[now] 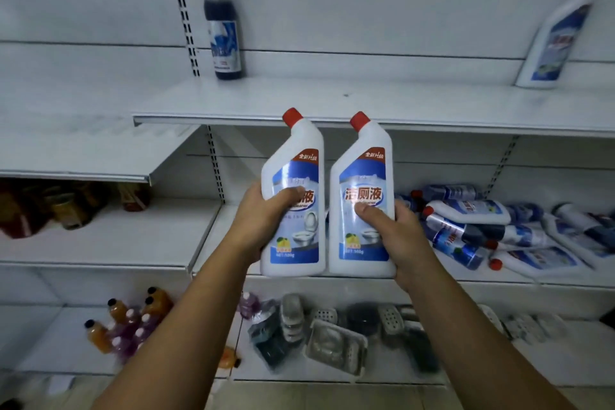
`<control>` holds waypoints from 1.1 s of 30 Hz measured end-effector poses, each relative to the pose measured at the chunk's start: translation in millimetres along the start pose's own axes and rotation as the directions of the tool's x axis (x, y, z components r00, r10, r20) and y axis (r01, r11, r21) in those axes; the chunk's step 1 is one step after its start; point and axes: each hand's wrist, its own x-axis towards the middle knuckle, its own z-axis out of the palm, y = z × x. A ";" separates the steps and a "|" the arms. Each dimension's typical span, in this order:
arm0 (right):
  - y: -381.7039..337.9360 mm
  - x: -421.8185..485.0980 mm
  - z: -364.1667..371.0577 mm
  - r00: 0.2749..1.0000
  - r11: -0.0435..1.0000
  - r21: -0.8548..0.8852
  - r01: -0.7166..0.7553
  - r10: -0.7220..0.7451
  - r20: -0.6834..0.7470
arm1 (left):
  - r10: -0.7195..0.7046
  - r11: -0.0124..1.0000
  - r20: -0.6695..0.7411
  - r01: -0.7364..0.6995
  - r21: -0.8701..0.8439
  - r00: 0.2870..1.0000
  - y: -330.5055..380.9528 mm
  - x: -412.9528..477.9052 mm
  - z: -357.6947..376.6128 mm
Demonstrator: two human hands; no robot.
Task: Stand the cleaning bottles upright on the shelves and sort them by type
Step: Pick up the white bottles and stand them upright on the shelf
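Two white toilet-cleaner bottles with red angled caps stand upright in the air, side by side and almost touching, one in each hand. The left hand [258, 220] grips the left bottle [296, 156] round its lower half, with the thumb lying across the blue label. The right hand [397, 233] holds the right bottle [364, 173] the same way from the other side, its thumb pressed on the label front. Both labels face the camera and both caps lean to the left. The caps reach just up to the front edge of the upper shelf [366, 100].

On that upper shelf a dark blue bottle [223, 27] with a red cap stands upright at the back by the slotted upright. A white bottle [555, 33] of the same kind as the held pair stands well apart at the far right, blurred.

Behind and to the right of the right hand, on the middle shelf [466, 274], a heap of cleaning bottles [482, 226], white and dark blue mixed, lies on its side, with a loose red cap [496, 264] at its front.

In the bay to the left sit brown jars [66, 206], too blurred to name. Below the forearms, the bottom shelf holds small orange and purple bottles [129, 319] and a jumble of soap dishes and dark packs [332, 336].
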 end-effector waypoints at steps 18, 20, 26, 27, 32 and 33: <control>-136.8 -35.9 -196.7 0.955 0.970 -0.019 0.244 -0.243 -0.171 | 0.252 0.967 0.208 -0.256 -0.008 0.945 86.0 -7.7 220.4; -147.2 -40.4 -226.5 0.945 0.965 -0.026 0.261 -0.261 -0.199 | 0.236 0.972 0.235 -0.232 -0.046 0.943 84.4 -6.6 253.7; -169.5 -36.9 -303.2 0.912 0.957 -0.096 0.274 -0.290 -0.289 | 0.210 0.978 0.340 -0.193 -0.083 0.917 84.1 8.8 348.2; -173.3 -32.7 -314.3 0.905 0.954 -0.101 0.284 -0.301 -0.300 | 0.217 0.976 0.355 -0.201 -0.081 0.909 85.9 13.7 363.1; -198.2 1.0 -361.2 0.873 0.928 -0.120 0.353 -0.372 -0.316 | 0.241 0.970 0.374 -0.215 -0.111 0.895 100.1 51.6 424.1; -204.0 10.6 -369.7 0.864 0.922 -0.133 0.365 -0.388 -0.322 | 0.246 0.969 0.377 -0.219 -0.115 0.893 103.4 62.3 434.3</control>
